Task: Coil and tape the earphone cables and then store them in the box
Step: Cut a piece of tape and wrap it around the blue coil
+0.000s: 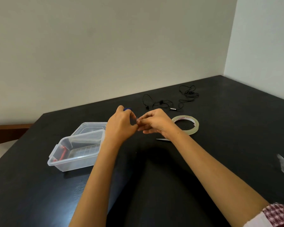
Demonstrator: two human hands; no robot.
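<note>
My left hand (121, 124) grips a blue earphone cable (127, 109); only a small bit of it shows above my fingers. My right hand (155, 123) meets the left and pinches what looks like a small piece of clear tape (137, 119) between the two hands. A clear plastic box (72, 163) stands open at the left with a red earphone cable (62, 153) inside. A loose black earphone cable (170, 101) lies tangled farther back on the black table (220, 128). The roll of clear tape (195, 126) lies just right of my right hand.
The box's clear lid (88, 126) lies behind the box. A scissor blade tip (162, 139) pokes out from under my right wrist. A crumpled strip of tape (283, 166) sticks to the table at the far right. Walls close in the table's back and right sides.
</note>
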